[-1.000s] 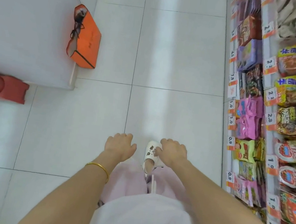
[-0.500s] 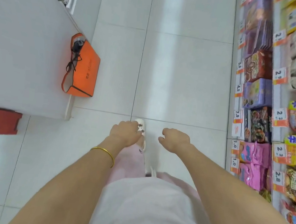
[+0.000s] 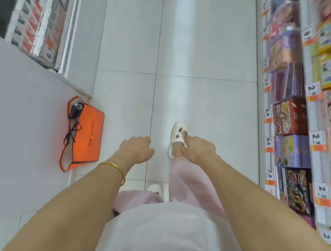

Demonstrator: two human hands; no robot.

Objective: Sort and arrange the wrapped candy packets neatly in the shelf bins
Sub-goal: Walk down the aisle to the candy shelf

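Fingers (image 3: 145,141) on left hand (image 3: 136,150) and right hand (image 3: 199,151) hang loosely curled, empty, left of the shelf (image 3: 319,166). No candy packets (image 3: 291,150) are held; the sorting seemingly lies ahead.

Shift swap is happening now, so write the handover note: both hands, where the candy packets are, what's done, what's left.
Left hand: empty, fingers loosely curled, held out in front.
Right hand: empty, fingers loosely curled too.
Wrapped packets: in the shelf bins along the right of the aisle; none in hand.
Also: an orange bag beside the grey counter on the left.
Done: no sorting shows.
Left: all of the sorting and arranging.
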